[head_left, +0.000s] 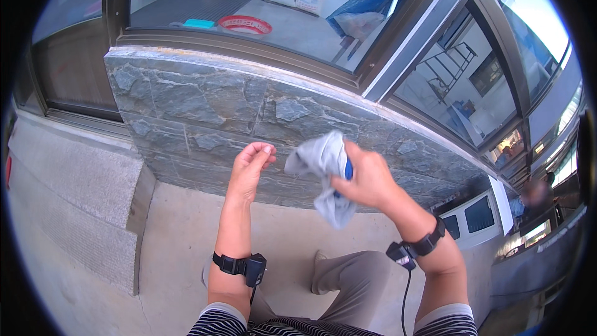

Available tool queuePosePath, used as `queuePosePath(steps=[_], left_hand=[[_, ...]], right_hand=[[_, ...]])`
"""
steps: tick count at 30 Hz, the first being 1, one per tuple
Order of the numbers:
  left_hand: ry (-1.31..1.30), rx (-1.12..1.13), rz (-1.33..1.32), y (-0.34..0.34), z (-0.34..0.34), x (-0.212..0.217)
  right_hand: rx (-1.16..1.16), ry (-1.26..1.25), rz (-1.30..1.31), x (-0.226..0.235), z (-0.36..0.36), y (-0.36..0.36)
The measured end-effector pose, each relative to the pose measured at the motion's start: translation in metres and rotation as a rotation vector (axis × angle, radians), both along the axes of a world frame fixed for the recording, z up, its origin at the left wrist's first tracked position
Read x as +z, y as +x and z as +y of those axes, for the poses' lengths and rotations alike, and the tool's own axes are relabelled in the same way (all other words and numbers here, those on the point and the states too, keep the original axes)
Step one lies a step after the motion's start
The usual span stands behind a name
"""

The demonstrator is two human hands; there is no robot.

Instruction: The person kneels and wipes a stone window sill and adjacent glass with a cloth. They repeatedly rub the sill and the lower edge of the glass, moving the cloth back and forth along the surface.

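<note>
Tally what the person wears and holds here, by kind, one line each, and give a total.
Grey cloth, bunched in the right hand, a bit of blue showing in the grip: 1
Black wrist straps with small devices, left and right: 2
Total: 3
The left hand holds nothing.
</note>
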State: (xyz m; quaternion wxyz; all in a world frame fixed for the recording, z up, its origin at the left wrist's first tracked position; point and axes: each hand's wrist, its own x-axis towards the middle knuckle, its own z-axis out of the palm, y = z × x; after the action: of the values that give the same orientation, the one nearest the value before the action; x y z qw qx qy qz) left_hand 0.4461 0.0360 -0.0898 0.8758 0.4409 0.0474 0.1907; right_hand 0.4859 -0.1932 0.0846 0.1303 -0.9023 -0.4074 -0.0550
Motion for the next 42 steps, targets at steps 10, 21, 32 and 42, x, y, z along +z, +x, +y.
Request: queuePosePath(steps=[10,21,32,42], left_hand=[[0.089,0.027,0.065,0.007,-0.006,0.000],[0.191,0.036,0.091,0.009,-0.009,-0.011],[0.230,-0.011,0.087,0.021,-0.027,-0.015],[0.284,-0.033,0.145,0.022,-0.039,-0.014]], right_hand=[[-0.211,0.231,-0.300,0.015,0.037,0.126],[-0.001,-0.013,-1.108,0.143,-0.042,0.134],[-0.038,0.382,-1.118,0.147,-0.024,0.191],[0.143,0.023,-0.809,0.100,-0.069,0.162]])
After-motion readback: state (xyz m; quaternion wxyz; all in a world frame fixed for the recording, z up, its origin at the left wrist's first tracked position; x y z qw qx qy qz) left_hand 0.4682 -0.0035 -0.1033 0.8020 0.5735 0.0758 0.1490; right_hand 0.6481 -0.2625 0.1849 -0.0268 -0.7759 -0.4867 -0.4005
